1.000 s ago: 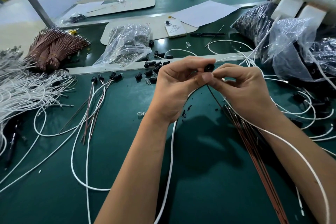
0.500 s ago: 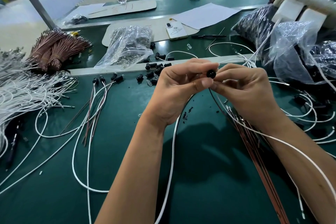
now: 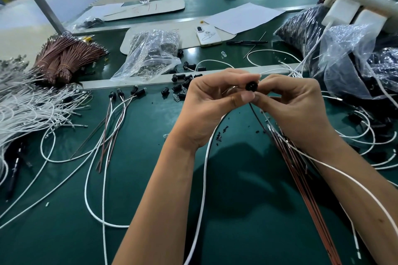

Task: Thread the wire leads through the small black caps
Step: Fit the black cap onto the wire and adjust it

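I hold one small black cap [image 3: 251, 86] up at the centre of the frame, pinched between the thumb and forefinger of my left hand [image 3: 212, 105], its open end turned toward me. My right hand [image 3: 295, 105] closes in from the right, fingertips curled against the cap's far side and pinching what I take to be the leads; the exact contact is hidden behind the cap. A dark brown lead [image 3: 257, 115] drops from just under the cap toward the lower right, and a white wire [image 3: 204, 170] falls away below my left hand down the middle of the frame. I judge this to be the threading step itself: the leads are at or partly in the cap, but I cannot tell how far through. The next move calls for steadying the cap with the left while the right feeds the leads straight into the holes, then drawing them through. Loose caps [image 3: 182, 84] lie left of my hands by the table's dividing strip [image 3: 103, 84], and finished capped leads [image 3: 120, 105] lie further left on the green mat [image 3: 150, 178].
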Demonstrator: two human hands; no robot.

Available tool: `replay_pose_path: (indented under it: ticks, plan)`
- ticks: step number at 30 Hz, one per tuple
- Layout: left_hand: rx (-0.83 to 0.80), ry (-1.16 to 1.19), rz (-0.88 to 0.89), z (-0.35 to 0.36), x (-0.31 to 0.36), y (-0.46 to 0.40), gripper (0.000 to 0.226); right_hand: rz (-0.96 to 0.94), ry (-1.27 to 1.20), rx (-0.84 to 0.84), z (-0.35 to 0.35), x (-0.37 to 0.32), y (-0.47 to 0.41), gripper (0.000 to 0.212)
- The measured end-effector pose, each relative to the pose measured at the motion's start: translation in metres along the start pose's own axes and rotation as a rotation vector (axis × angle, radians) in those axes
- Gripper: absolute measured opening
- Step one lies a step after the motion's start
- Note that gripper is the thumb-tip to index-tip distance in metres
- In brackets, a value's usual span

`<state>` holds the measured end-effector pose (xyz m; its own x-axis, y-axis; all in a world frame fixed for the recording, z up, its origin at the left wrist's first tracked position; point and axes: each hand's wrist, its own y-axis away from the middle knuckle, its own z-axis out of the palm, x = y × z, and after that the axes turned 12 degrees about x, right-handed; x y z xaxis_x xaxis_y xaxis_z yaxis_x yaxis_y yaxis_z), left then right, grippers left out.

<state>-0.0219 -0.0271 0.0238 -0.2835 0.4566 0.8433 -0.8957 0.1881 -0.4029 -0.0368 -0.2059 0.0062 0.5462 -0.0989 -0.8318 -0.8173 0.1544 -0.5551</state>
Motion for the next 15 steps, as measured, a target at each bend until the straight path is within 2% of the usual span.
replay_pose_path:
  ticks: [2,7,12,15]
  plan:
    - [0.050,-0.036,0.013,-0.0004,-0.0018,-0.0005,0.022,0.000,-0.002,-0.010,0.0003,0.0002,-0.0008,0.006]
    - [0.159,-0.102,0.030,-0.0011,-0.0062,-0.0005,0.032,0.078,0.027,-0.020,0.0010,0.0039,0.0000,0.010]
    - [0.222,-0.047,0.001,0.0038,-0.0102,0.0000,0.023,0.178,0.007,-0.016,0.0014,0.0020,-0.0005,0.012]
    - [0.238,0.005,-0.021,0.0067,-0.0107,0.0006,0.020,0.269,-0.116,-0.062,0.0042,-0.0008,0.0017,0.014]
